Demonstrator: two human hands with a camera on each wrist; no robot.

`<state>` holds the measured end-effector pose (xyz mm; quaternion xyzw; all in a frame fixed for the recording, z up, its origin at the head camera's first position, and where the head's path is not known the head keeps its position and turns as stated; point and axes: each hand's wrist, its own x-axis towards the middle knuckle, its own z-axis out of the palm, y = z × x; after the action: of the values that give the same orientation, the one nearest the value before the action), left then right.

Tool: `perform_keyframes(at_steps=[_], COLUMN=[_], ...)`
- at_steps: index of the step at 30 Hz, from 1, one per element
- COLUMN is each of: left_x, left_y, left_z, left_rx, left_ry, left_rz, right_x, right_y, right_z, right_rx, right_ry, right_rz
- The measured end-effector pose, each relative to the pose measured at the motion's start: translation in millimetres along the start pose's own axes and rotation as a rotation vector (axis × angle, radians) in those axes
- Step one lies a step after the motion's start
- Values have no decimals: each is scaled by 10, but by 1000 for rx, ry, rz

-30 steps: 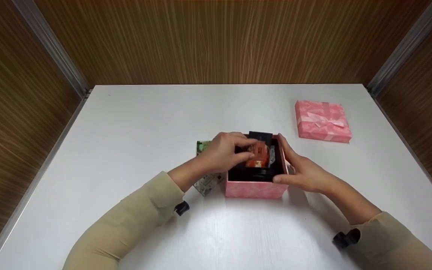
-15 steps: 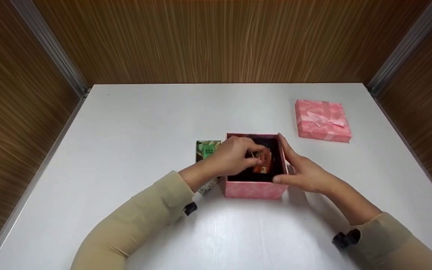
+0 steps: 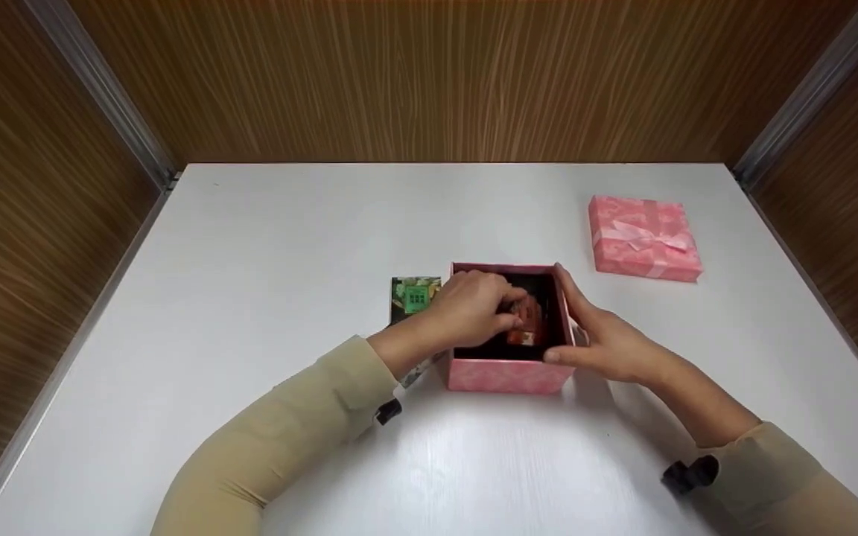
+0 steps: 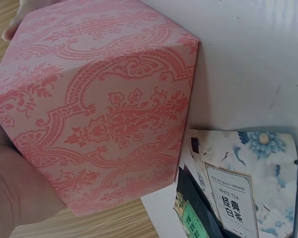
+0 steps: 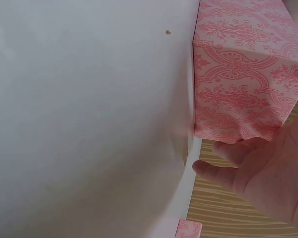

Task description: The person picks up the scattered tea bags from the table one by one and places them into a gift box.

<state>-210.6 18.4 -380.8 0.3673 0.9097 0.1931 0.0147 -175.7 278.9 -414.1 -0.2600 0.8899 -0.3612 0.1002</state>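
A pink patterned gift box (image 3: 507,377) stands uncovered on the table, its inside dark. Over its opening, my left hand (image 3: 474,309) pinches a small orange-red tea packet (image 3: 527,327) that is partly below the rim. My right hand (image 3: 611,342) holds the box's right side, thumb at the front corner and fingers along the wall toward the back. Left of the box lie a packet with a green label (image 3: 416,296) and, in the left wrist view, a white flowered packet marked white tea (image 4: 275,168). My left forearm partly hides these packets.
The pink lid (image 3: 645,238) with a ribbon bow lies at the back right of the white table (image 3: 287,246). Wood-grain panels (image 3: 436,82) enclose the table at the back and both sides.
My left hand has moved right and lower into the box with the orange-red packet. A dark packet that stuck up at the back rim no longer shows. My right hand stays put.
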Motion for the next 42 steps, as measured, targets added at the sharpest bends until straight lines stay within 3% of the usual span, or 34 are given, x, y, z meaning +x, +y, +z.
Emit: perform_keyframes(at_steps=[22, 35, 42], left_x=[65, 35, 27], left_y=[66, 70, 54], left_z=[19, 3, -39], left_rx=[134, 162, 98], left_ry=[-85, -92, -80], left_rz=[-97, -76, -47], right_x=[-13, 6, -7], right_y=[-9, 20, 20], right_z=[-8, 13, 7], right_rx=[15, 17, 6], right_ry=[3, 5, 12], right_rz=[14, -10, -5])
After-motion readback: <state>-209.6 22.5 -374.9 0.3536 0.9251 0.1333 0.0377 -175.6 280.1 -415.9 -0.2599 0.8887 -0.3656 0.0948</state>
